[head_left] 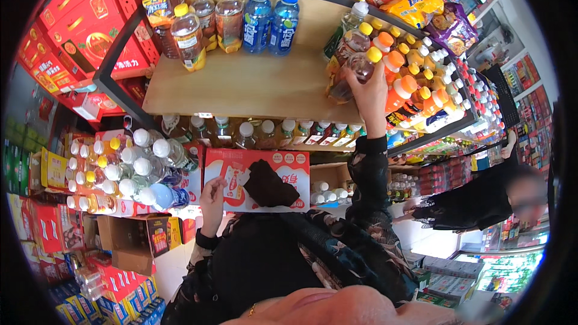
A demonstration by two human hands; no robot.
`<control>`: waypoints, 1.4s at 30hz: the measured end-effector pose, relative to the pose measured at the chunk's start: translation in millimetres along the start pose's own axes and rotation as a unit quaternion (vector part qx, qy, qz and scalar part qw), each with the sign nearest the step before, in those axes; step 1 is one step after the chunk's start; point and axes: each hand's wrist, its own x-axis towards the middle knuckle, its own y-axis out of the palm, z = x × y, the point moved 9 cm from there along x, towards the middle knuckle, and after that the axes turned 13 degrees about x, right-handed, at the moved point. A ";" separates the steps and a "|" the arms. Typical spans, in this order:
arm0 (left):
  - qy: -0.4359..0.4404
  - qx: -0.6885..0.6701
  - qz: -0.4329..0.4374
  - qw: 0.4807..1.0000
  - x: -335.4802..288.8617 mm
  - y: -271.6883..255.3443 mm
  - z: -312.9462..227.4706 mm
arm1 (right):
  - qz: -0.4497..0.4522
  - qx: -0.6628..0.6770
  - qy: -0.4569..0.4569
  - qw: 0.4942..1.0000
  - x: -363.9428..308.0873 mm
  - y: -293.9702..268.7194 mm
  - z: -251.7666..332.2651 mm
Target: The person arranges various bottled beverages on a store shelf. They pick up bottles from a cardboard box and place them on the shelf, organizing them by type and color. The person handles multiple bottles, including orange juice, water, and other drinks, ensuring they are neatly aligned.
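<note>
Where wooden shelf (241, 87) spreads left of right hand (368, 91), fingers grip.
Red-and-white carton (226, 159) near loosely bent fingers of left hand (212, 200); blue-capped bottles (257, 21) well left of right fingers; yellow-capped bottle (362, 67) between right thumb and fingers.

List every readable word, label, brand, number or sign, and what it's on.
Brand names and wording not copied; print by location:
Blue-capped bottles: large white lettering, legible.
Red cartons, left: white and gold lettering, partly legible.
Red-and-white box under the dark cloth: lettering, partly covered.
Yellow-orange snack bag: lettering, partly legible.
Yellow-capped bottle in right hand: no readable text.
Far-right shelf packages: too small.
</note>
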 end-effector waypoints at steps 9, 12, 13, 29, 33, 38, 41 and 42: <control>0.096 0.026 -0.164 0.982 3.7 -60.7 -38.7 | -0.029 -0.026 -0.122 0.992 -30.4 19.6 -2.4; 0.176 0.034 -0.264 0.948 3.7 -82.9 -74.0 | -0.024 -0.015 -0.084 0.996 -36.2 24.2 -4.8; 0.184 0.083 -0.290 0.936 3.8 -86.2 -88.5 | -0.023 -0.015 -0.060 0.998 -37.1 25.0 -4.5; 0.196 0.216 -0.339 0.894 58.0 -106.1 -101.2 | -0.045 -0.019 -0.114 0.992 -42.2 20.9 -15.6; 0.155 0.232 -0.287 0.916 59.1 -104.4 -98.5 | -0.021 0.023 -0.047 0.998 -58.7 25.4 -25.5; 0.140 0.132 -0.247 0.950 51.6 -87.8 -104.6 | -0.011 0.063 -0.017 0.998 -77.1 35.7 -37.4; 0.161 0.094 -0.234 0.954 51.6 -89.9 -87.9 | -0.015 0.031 -0.009 0.999 -78.5 45.4 -46.8; 0.161 0.077 -0.226 0.957 51.5 -89.9 -86.0 | -0.021 0.030 0.000 0.999 -77.8 47.1 -52.6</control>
